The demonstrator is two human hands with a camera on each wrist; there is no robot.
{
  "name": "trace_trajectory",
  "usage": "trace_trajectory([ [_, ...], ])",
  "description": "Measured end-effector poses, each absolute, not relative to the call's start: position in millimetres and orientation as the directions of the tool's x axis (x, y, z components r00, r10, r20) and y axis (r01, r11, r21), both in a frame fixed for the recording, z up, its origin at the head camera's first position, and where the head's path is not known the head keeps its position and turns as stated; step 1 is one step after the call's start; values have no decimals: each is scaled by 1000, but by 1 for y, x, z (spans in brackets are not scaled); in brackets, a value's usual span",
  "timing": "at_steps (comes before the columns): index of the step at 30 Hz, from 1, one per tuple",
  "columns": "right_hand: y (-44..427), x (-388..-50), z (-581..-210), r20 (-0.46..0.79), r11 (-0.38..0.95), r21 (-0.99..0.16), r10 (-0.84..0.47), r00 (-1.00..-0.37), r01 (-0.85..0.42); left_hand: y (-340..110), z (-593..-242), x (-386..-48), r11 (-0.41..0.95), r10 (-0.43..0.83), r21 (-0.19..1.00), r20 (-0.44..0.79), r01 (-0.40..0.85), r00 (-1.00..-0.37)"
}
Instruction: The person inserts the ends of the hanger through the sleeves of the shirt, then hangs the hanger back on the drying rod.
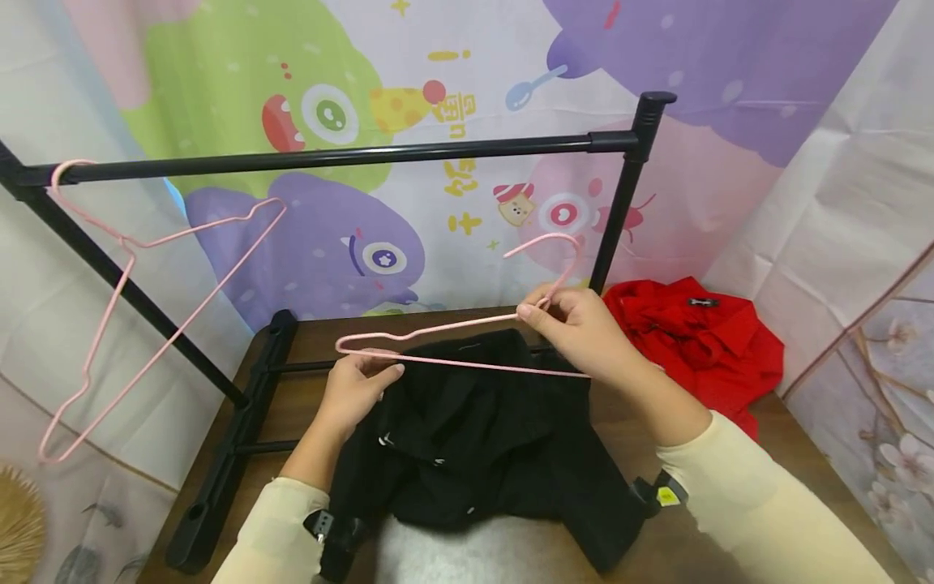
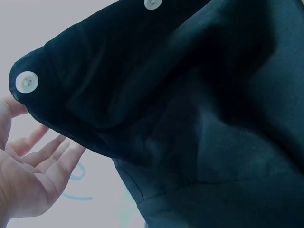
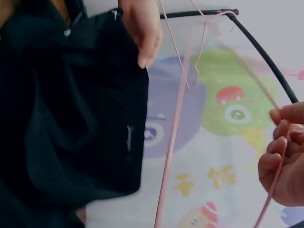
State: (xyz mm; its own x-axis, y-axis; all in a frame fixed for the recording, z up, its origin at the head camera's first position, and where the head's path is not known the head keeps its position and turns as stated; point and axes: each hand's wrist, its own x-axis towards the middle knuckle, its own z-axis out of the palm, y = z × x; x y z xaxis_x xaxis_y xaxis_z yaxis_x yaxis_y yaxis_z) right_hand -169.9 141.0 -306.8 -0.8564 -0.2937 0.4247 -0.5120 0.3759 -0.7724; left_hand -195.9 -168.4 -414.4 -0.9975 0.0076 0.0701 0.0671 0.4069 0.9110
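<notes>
So both arms come in from the bottom corners and angle toward each other, cream sleeves (image 1: 766, 496) ending a bit short of the hands so both wrists and a stretch of forearm are bare. The left hand (image 1: 356, 389) sits lower, thumb (image 1: 387, 376) pointing inward and pinching against the fingers, and from the left wrist view the rest of those fingers look pretty relaxed and straight-ish, palm showing. The right hand (image 1: 584, 326) is up higher, kinda back-of-hand toward the head camera, thumb and index in a pinch, other fingers curled in according to the right wrist view.
</notes>
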Motion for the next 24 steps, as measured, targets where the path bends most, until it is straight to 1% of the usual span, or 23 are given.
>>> trace_trajectory([
  [2, 147, -169, -304, 418, 509, -690, -301, -857, -515, -170, -414, -196, 411, 2, 910, 56, 52, -998],
  [5, 152, -166, -302, 398, 630, -588, -322, -859, -508, -172, -414, -196, 403, -4, 915, 29, 25, -1000],
  [9, 150, -165, -304, 375, 739, -446, -359, -855, -505, -171, -414, -195, 386, -8, 922, 25, 20, -1000],
  [12, 141, -169, -311, 356, 772, -371, -396, -847, -517, -168, -411, -193, 388, -13, 921, 55, 45, -998],
  [19, 110, -183, -331, 288, 767, -328, -474, -832, -551, -157, -401, -188, 513, 8, 844, 174, 153, -985],
  [24, 88, -190, -344, 268, 743, -380, -482, -834, -551, -149, -394, -188, 541, 41, 814, 228, 213, -973],
])
